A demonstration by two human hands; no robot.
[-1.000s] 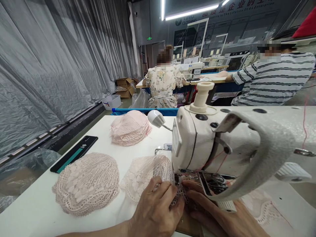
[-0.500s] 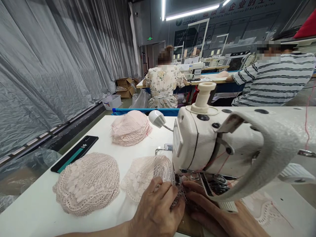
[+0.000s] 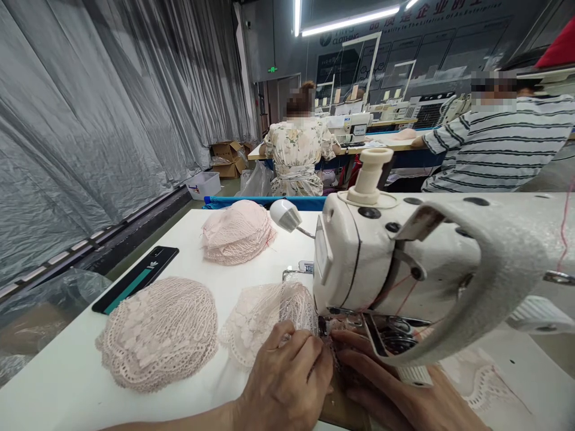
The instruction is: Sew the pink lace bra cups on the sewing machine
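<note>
My left hand rests at the near edge of the white table, fingers curled and pinching a pink lace piece that lies under the head of a white sewing machine. My right hand lies just to its right, below the machine head, its fingers pressed on the same lace beside the needle area. The needle itself is hidden by the machine and my fingers.
A stack of pink lace pieces lies to the left and another stack farther back. A black phone-like box lies near the table's left edge. Two people sit at other machines behind. Grey plastic sheeting hangs on the left.
My left fingers have shifted slightly along the lace toward the machine; otherwise almost nothing has moved.
</note>
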